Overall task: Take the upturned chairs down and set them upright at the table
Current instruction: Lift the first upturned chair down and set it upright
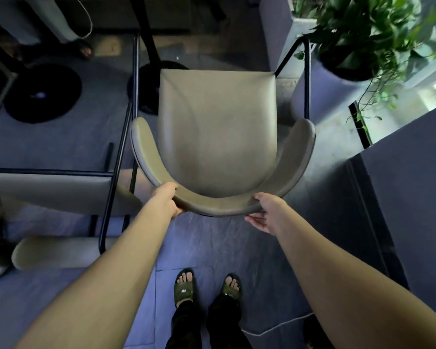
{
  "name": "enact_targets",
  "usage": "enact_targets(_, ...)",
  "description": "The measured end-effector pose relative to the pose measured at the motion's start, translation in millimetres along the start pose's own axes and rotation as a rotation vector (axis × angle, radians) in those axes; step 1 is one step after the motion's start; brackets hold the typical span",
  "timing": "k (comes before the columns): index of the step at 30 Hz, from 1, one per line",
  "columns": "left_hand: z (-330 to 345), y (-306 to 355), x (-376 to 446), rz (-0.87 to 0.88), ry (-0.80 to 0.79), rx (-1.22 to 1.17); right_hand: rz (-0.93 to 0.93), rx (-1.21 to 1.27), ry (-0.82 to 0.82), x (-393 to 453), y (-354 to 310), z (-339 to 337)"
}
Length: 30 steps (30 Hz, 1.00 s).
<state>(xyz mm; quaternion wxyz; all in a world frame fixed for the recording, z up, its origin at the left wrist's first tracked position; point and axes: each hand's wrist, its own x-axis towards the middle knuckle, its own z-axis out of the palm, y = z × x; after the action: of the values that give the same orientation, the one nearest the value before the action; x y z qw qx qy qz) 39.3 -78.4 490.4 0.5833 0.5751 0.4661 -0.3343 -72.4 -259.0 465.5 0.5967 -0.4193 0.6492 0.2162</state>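
A beige padded chair with a curved backrest and black metal legs stands upright on the floor right in front of me, its seat facing the table's black post. My left hand grips the left part of the backrest's top edge. On the right part of that edge my right hand rests with loosened, spread fingers, thumb on top. A second beige chair stands to the left, close beside the first.
The table's round black base lies under the chair's front. Another round base is at the left. A grey planter with a leafy plant stands at the right, a grey wall nearer. My sandalled feet stand behind the chair.
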Motion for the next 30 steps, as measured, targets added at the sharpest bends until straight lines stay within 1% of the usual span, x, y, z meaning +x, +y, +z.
enact_targets(6,13.7,17.3,-12.9,0.034,0.024,0.090,-0.053,0.021,0.050,-0.7,-21.4,-3.8)
enact_targets(10,23.6,35.9,-9.8,0.066,0.040,0.098,-0.083,-0.015,0.062,3.5,-44.8,2.1)
enact_targets(17,52.3,73.6,-4.7,-0.005,0.059,0.098,-0.158,-0.024,0.074,4.1,-97.6,13.6)
enact_targets(20,67.4,97.0,3.7,0.005,0.049,0.122,-0.160,-0.064,0.055,6.7,-128.2,19.4)
enact_targets(23,79.9,112.9,14.4,-0.006,0.058,0.123,-0.151,-0.099,0.077,13.4,-149.3,22.7)
enact_targets(26,90.8,125.4,22.3,-0.001,0.055,0.126,-0.165,-0.095,0.111,22.4,-165.8,25.2)
enact_targets(30,108.6,145.8,27.0,0.023,0.047,0.137,-0.202,-0.088,0.105,26.6,-195.1,27.9)
